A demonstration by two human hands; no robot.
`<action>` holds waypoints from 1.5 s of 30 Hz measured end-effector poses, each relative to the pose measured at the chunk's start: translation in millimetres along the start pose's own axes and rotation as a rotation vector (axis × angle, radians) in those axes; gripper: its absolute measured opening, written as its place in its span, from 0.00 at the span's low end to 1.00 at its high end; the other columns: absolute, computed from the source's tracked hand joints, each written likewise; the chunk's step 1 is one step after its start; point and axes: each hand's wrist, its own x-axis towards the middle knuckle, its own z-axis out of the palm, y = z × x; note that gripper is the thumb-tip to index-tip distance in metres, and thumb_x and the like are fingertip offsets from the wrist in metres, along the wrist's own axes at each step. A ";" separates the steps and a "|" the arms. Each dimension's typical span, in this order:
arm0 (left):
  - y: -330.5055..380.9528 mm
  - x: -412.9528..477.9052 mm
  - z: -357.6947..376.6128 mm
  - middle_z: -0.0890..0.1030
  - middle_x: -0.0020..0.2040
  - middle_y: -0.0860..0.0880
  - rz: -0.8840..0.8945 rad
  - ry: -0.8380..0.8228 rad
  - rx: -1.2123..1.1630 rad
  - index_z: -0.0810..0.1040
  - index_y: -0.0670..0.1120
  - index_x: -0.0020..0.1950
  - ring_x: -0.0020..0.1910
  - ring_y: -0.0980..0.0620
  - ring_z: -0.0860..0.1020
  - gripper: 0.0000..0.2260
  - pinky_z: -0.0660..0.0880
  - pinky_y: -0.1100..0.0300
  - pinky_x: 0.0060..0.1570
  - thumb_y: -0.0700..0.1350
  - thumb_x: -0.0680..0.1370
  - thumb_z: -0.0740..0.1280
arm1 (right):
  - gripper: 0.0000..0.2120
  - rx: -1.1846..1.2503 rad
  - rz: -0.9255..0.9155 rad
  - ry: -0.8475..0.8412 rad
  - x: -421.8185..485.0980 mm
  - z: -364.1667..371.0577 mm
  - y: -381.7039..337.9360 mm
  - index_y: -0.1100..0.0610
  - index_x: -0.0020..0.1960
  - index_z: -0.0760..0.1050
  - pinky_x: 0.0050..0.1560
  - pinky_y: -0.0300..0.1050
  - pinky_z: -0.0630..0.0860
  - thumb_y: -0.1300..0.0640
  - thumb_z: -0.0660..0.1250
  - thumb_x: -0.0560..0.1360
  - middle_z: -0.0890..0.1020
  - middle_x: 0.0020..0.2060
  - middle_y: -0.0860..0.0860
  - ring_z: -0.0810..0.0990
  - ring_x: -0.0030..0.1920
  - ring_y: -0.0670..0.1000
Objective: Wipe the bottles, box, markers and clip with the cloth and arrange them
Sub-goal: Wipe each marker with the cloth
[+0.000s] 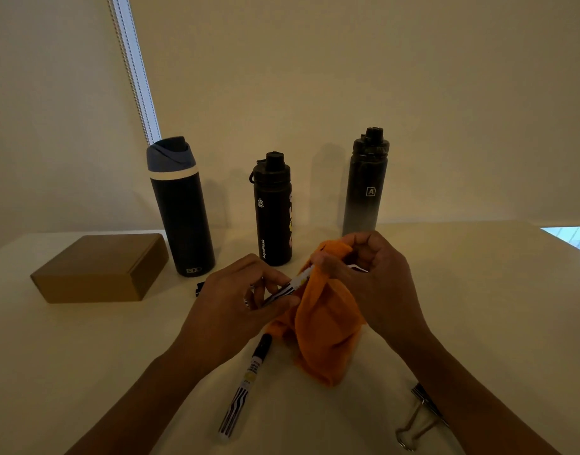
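Low in the frame, a striped marker lies on the pale desk with its black cap pointing away from the camera. To its right, in the lower right corner, a binder clip rests on the desk, partly hidden under the right forearm.

At the left edge of the group, a brown box sits closed and flat. Just beside it stands an upright dark bottle with a blue-grey lid. A small black item pokes out behind the left hand; what it is cannot be told.

At centre frame, the left hand holds a second marker above the desk, its fingers curled tight round the striped end. Behind the hands, a shorter black bottle stands upright.

The marker's far end runs into an orange cloth, which hangs down until its lower folds reach the desk near the loose marker's cap. The right hand grips the cloth, fingers and thumb pinched together on the fabric where it wraps the marker.

Right of centre, well apart from the other two, a tall black-to-grey bottle stands upright against the wall.
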 end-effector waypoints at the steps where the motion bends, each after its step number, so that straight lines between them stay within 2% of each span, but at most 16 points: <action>1: -1.3 0.0 0.0 0.78 0.47 0.62 0.009 0.007 0.000 0.77 0.63 0.51 0.46 0.57 0.79 0.11 0.78 0.66 0.45 0.63 0.72 0.70 | 0.22 0.011 -0.014 -0.009 -0.9 -0.5 -1.3 0.50 0.53 0.78 0.47 0.41 0.83 0.41 0.77 0.65 0.86 0.43 0.45 0.85 0.44 0.44; 3: -1.4 -0.1 -0.2 0.78 0.46 0.64 0.017 0.013 -0.003 0.76 0.64 0.51 0.46 0.57 0.80 0.11 0.78 0.67 0.44 0.62 0.71 0.72 | 0.19 0.008 -0.042 -0.022 -1.1 -1.9 -1.3 0.51 0.53 0.78 0.47 0.42 0.83 0.44 0.78 0.67 0.86 0.44 0.46 0.85 0.44 0.44; 6: 3.0 0.3 -4.0 0.78 0.46 0.65 -0.039 -0.003 -0.016 0.76 0.66 0.51 0.48 0.60 0.80 0.13 0.77 0.72 0.42 0.64 0.70 0.73 | 0.14 -0.005 -0.069 0.006 1.6 -2.5 0.0 0.51 0.54 0.79 0.50 0.47 0.83 0.44 0.73 0.73 0.86 0.44 0.46 0.86 0.45 0.46; 9: 4.4 2.7 -8.7 0.79 0.46 0.66 -0.153 -0.102 -0.044 0.78 0.67 0.49 0.48 0.63 0.79 0.13 0.77 0.69 0.40 0.70 0.70 0.66 | 0.11 0.008 -0.071 0.053 2.4 -4.8 -1.7 0.50 0.52 0.79 0.49 0.46 0.84 0.44 0.67 0.77 0.86 0.42 0.46 0.86 0.43 0.44; 11: 6.0 2.4 -9.6 0.81 0.46 0.67 -0.180 -0.169 -0.113 0.79 0.66 0.49 0.47 0.64 0.80 0.12 0.76 0.70 0.41 0.69 0.72 0.62 | 0.09 0.022 -0.069 0.084 1.7 -6.1 -2.9 0.49 0.51 0.78 0.49 0.43 0.83 0.45 0.65 0.78 0.86 0.42 0.45 0.86 0.43 0.44; 15: 10.0 0.6 -9.0 0.82 0.45 0.69 -0.224 -0.208 -0.197 0.83 0.61 0.51 0.45 0.66 0.81 0.11 0.75 0.73 0.42 0.61 0.75 0.64 | 0.11 0.069 -0.043 0.072 0.3 -5.6 -2.9 0.52 0.53 0.79 0.50 0.47 0.84 0.46 0.67 0.77 0.86 0.44 0.47 0.86 0.44 0.46; 20: 4.5 0.6 -10.0 0.80 0.48 0.67 -0.208 -0.148 -0.089 0.84 0.61 0.48 0.50 0.62 0.78 0.11 0.72 0.73 0.47 0.64 0.72 0.68 | 0.18 0.096 -0.021 0.032 -0.6 -2.9 -2.0 0.51 0.52 0.78 0.50 0.47 0.84 0.49 0.81 0.66 0.86 0.45 0.48 0.85 0.45 0.47; 25: 6.3 1.9 -8.9 0.78 0.42 0.62 -0.189 -0.148 0.000 0.84 0.59 0.51 0.48 0.62 0.75 0.18 0.70 0.70 0.40 0.67 0.70 0.64 | 0.12 0.041 -0.055 0.054 1.6 -7.4 -6.6 0.50 0.50 0.79 0.49 0.49 0.84 0.43 0.74 0.72 0.86 0.42 0.45 0.86 0.43 0.46; 29: 8.3 1.2 -7.5 0.81 0.43 0.61 -0.197 -0.155 -0.072 0.84 0.59 0.52 0.49 0.62 0.76 0.14 0.71 0.73 0.46 0.64 0.73 0.66 | 0.11 0.049 -0.030 0.109 0.9 -7.2 -9.3 0.51 0.49 0.79 0.47 0.46 0.84 0.44 0.68 0.76 0.86 0.39 0.45 0.86 0.40 0.44; 32: 8.1 1.1 -7.8 0.83 0.45 0.64 -0.242 -0.171 -0.139 0.84 0.59 0.52 0.48 0.65 0.79 0.13 0.72 0.74 0.46 0.63 0.75 0.65 | 0.13 0.112 -0.002 0.148 -1.1 -4.3 -10.8 0.52 0.50 0.81 0.44 0.40 0.83 0.43 0.67 0.76 0.86 0.38 0.44 0.86 0.39 0.44; 34: 6.5 1.3 -7.3 0.84 0.46 0.62 -0.258 -0.183 -0.158 0.85 0.56 0.54 0.44 0.67 0.80 0.13 0.73 0.74 0.44 0.59 0.77 0.66 | 0.12 0.191 0.034 0.149 -2.7 -2.0 -11.4 0.53 0.51 0.81 0.45 0.41 0.83 0.46 0.67 0.77 0.87 0.39 0.46 0.87 0.40 0.45; 37: 4.2 1.7 -6.7 0.85 0.44 0.59 -0.266 -0.182 -0.175 0.86 0.53 0.53 0.40 0.65 0.81 0.16 0.72 0.74 0.42 0.60 0.79 0.63 | 0.13 0.325 0.097 0.087 -3.9 -1.8 -10.8 0.56 0.55 0.81 0.50 0.45 0.83 0.48 0.67 0.77 0.87 0.43 0.50 0.87 0.45 0.49; 39: 3.8 1.7 -7.1 0.85 0.43 0.60 -0.264 -0.164 -0.201 0.87 0.54 0.51 0.42 0.63 0.82 0.18 0.72 0.74 0.43 0.62 0.78 0.62 | 0.14 0.399 0.131 0.002 -4.2 -1.9 -9.0 0.57 0.57 0.80 0.54 0.49 0.82 0.50 0.65 0.78 0.87 0.47 0.51 0.86 0.50 0.52; 41: 3.8 2.2 -8.2 0.86 0.44 0.61 -0.272 -0.138 -0.245 0.87 0.54 0.50 0.45 0.62 0.83 0.16 0.73 0.74 0.45 0.60 0.79 0.63 | 0.16 0.458 0.161 -0.094 -4.4 -2.2 -7.4 0.55 0.60 0.79 0.59 0.54 0.80 0.49 0.66 0.76 0.86 0.51 0.52 0.85 0.55 0.54; 43: 5.2 2.4 -9.4 0.86 0.44 0.61 -0.290 -0.115 -0.271 0.87 0.55 0.49 0.45 0.61 0.83 0.15 0.74 0.74 0.47 0.60 0.78 0.63 | 0.18 0.440 0.142 -0.172 -5.1 -1.4 -6.6 0.51 0.62 0.78 0.61 0.56 0.78 0.48 0.68 0.74 0.85 0.54 0.51 0.84 0.57 0.54; 45: 5.2 1.5 -8.1 0.85 0.44 0.62 -0.290 -0.126 -0.251 0.86 0.58 0.50 0.46 0.60 0.83 0.17 0.76 0.70 0.47 0.65 0.75 0.61 | 0.19 0.345 0.105 -0.165 -6.3 1.5 -6.7 0.48 0.63 0.77 0.61 0.57 0.78 0.47 0.71 0.73 0.86 0.53 0.49 0.84 0.56 0.52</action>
